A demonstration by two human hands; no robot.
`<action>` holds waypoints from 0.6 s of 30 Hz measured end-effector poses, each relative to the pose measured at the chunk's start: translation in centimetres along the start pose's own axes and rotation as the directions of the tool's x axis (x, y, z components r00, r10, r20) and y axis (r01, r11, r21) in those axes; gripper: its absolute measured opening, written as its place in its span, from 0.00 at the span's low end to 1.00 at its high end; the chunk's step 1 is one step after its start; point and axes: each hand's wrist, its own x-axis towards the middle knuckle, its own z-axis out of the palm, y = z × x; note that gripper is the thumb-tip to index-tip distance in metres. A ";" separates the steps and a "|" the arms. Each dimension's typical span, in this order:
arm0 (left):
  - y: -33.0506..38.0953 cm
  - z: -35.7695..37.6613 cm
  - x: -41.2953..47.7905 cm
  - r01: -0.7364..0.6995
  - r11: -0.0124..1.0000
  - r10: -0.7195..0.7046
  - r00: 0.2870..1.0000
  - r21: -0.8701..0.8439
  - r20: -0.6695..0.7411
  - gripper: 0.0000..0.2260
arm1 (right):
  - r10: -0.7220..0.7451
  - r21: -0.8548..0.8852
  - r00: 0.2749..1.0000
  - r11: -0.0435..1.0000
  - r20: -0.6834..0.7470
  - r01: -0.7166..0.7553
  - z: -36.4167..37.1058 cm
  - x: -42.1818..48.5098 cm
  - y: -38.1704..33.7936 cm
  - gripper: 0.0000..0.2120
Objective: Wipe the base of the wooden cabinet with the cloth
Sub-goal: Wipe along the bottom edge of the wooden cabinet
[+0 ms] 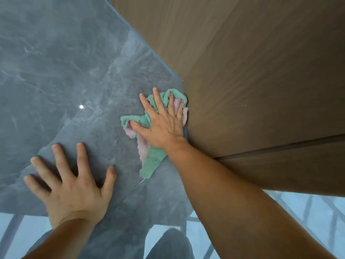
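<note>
A crumpled green and pink cloth (151, 161) lies on the glossy grey marble floor (56, 62), right against the bottom edge of the wooden cabinet (252, 81). My right hand (162, 120) presses flat on the cloth with fingers spread, its little-finger side touching the cabinet's base. My left hand (72, 184) rests flat on the floor to the left, fingers spread, holding nothing.
The brown cabinet fills the upper right, with a dark seam between two panels (280, 147). The floor reflects a window frame along the bottom edge and a small ceiling light (81, 106). A dark-clothed knee (171, 243) shows at the bottom centre.
</note>
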 end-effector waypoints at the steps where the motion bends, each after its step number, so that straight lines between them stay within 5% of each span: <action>1: 0.0 0.0 0.0 -0.005 1.000 0.004 1.000 -0.005 -0.006 0.40 | -0.035 -0.026 0.999 0.999 0.009 0.035 -0.4 1.7 0.1 0.41; 5: 0.0 -0.1 0.0 -0.003 1.000 0.003 1.000 -0.006 -0.016 0.41 | -0.045 -0.020 0.999 0.999 -0.010 0.045 -1.0 3.8 0.2 0.38; 12: 0.2 -0.6 -0.3 -0.010 0.999 0.009 1.000 -0.040 -0.022 0.41 | -0.151 -0.254 0.977 0.961 -0.154 0.109 -2.7 3.3 0.0 0.41; 18: 0.2 0.1 -0.3 -0.013 0.999 0.011 0.996 -0.033 -0.084 0.41 | -0.092 -0.084 0.995 0.992 -0.027 0.089 -0.5 5.5 2.4 0.40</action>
